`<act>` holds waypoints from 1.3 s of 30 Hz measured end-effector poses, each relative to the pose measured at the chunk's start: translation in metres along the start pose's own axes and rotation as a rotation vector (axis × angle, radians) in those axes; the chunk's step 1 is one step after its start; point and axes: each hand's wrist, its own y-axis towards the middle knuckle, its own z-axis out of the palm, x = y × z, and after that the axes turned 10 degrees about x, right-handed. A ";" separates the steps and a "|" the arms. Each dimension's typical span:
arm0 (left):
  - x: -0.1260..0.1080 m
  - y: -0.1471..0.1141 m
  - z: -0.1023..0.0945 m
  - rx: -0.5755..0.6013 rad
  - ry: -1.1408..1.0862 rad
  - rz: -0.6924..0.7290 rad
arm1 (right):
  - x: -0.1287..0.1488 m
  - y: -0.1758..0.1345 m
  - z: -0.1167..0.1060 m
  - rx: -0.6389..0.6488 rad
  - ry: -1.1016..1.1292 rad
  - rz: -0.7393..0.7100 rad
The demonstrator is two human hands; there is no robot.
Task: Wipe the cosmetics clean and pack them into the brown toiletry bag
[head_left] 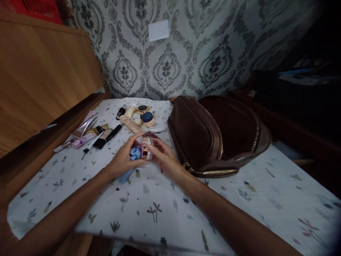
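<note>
Between my two hands is a small round cosmetic jar with a shiny rose-gold band, held on its side above the cloth. My left hand curls around a crumpled blue cloth and presses it against the jar's left end. A loose end of that cloth hangs below the palm. From the other side, the fingers and thumb of my right hand grip the jar. Just beyond the hands lie a beige tube, a white-capped stick and a jar with a dark blue lid.
A brown leather backpack lies to the right, its zip undone. More makeup, including a foundation bottle and pink-purple packets, is spread at the left. A wooden cabinet borders the left side; a patterned wall stands behind.
</note>
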 end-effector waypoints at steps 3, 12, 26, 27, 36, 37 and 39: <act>-0.004 0.000 0.000 -0.055 -0.115 -0.028 | -0.001 0.000 -0.001 -0.017 -0.033 -0.005; -0.007 0.004 -0.006 0.025 -0.133 -0.004 | 0.001 0.000 -0.002 -0.005 -0.047 0.011; -0.004 0.006 -0.001 0.038 -0.123 -0.015 | -0.004 0.000 -0.003 0.008 -0.073 -0.001; -0.004 0.006 -0.001 0.023 -0.093 -0.012 | -0.003 -0.001 -0.003 0.016 -0.062 0.003; -0.005 0.003 0.003 -0.099 0.176 -0.050 | 0.004 -0.003 0.002 0.047 -0.193 -0.010; -0.005 0.003 0.003 -0.089 0.118 -0.055 | 0.003 -0.003 0.002 0.046 -0.126 0.008; -0.005 0.005 0.001 -0.055 -0.047 -0.075 | 0.002 -0.002 0.001 0.056 0.026 0.051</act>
